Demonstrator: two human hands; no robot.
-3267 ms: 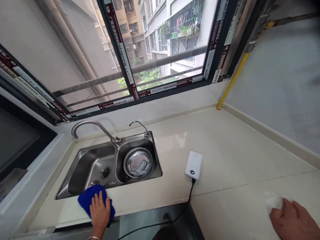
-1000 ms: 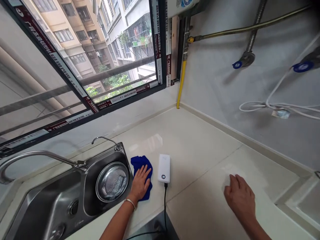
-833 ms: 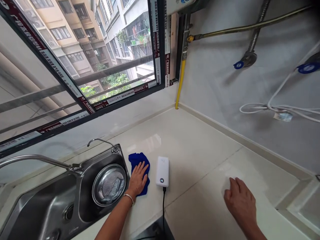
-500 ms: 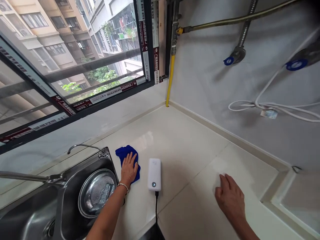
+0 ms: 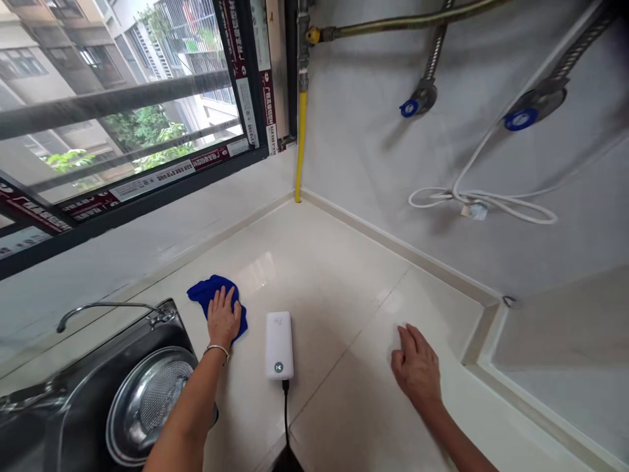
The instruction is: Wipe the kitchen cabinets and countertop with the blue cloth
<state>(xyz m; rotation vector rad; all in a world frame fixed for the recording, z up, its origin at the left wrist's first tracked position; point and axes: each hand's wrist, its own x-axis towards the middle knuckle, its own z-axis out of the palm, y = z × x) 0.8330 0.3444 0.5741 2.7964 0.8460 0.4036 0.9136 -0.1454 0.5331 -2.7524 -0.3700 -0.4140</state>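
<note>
My left hand (image 5: pixel 223 319) lies flat with spread fingers on a crumpled blue cloth (image 5: pixel 201 292), pressing it against the pale countertop (image 5: pixel 319 262) beside the sink. A bracelet circles that wrist. Just right of the cloth is a white power bank (image 5: pixel 278 341) with a small lit display and a black cable (image 5: pixel 286 413) plugged into its near end. Farther right, my right hand (image 5: pixel 417 367) is at the countertop, fingers curled and close together. Nothing shows in its fingers, though the palm side is hidden.
At lower left, a steel sink (image 5: pixel 83 400) with a faucet (image 5: pixel 113 305) holds a round perforated metal strainer (image 5: pixel 162 400). A yellow pipe (image 5: pixel 301 144) rises in the corner. Hoses, blue-capped valves (image 5: pixel 409 108) and a looped white cable (image 5: pixel 491 200) hang along the right wall. A window (image 5: pixel 147 98) is at left.
The view has turned to the right. My left hand and the blue cloth have slid slightly away from the power bank, toward the window wall. My right hand keeps its curled shape.
</note>
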